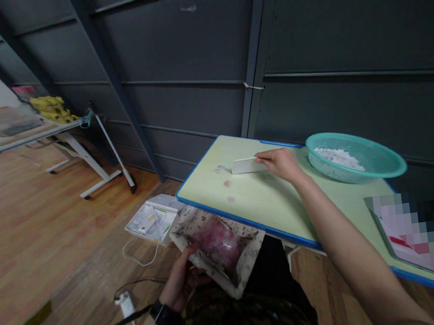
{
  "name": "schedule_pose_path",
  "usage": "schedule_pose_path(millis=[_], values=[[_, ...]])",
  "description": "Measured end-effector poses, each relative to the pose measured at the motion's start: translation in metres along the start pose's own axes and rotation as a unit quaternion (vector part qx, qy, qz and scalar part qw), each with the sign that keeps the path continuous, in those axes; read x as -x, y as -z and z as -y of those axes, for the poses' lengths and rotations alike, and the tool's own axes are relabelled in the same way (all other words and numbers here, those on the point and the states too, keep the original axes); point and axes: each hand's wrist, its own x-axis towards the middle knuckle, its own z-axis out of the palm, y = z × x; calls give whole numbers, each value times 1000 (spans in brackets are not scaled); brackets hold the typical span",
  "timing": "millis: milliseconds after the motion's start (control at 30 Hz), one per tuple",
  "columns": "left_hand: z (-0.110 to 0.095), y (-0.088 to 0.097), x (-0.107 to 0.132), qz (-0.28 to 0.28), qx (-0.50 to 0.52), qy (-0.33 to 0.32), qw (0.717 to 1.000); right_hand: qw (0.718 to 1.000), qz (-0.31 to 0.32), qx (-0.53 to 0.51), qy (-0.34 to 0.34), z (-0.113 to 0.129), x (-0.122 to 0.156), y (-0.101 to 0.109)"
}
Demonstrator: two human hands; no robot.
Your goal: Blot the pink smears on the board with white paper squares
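My right hand (282, 164) pinches a thin white rectangular board (244, 166), its lower edge standing on the pale yellow tabletop (261, 196). Pinkish and grey smudges lie on the tabletop left of the board. Below the table's near edge, my left hand (187, 274) grips the rim of an open, speckled fabric bin (210, 269). Inside this bin sits a shiny clear plastic bag or lining with pink and reddish contents (221, 243); I cannot make out what they are.
A turquoise plastic basket (383, 160) holding small white pieces (339, 158) stands at the table's far right. A blurred tablet-like panel (408, 239) lies nearer me. An open white box (145, 221), cables and a white adapter (126, 304) are at left. Dark panels (187, 45) rise behind.
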Motion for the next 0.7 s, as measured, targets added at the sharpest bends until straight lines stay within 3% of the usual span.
schedule_pose_path(millis=[133, 400, 700], values=[[0, 0, -1, -5, -2, -1, 1000, 999, -22, -24, -13, 0, -1, -6], [-1, 0, -2, -7, -7, 6, 1000, 1000, -5, -20, 10, 9, -1, -24], [0, 1, -1, 5, -6, 0, 1000, 1000, 17, -9, 8, 0, -2, -5]])
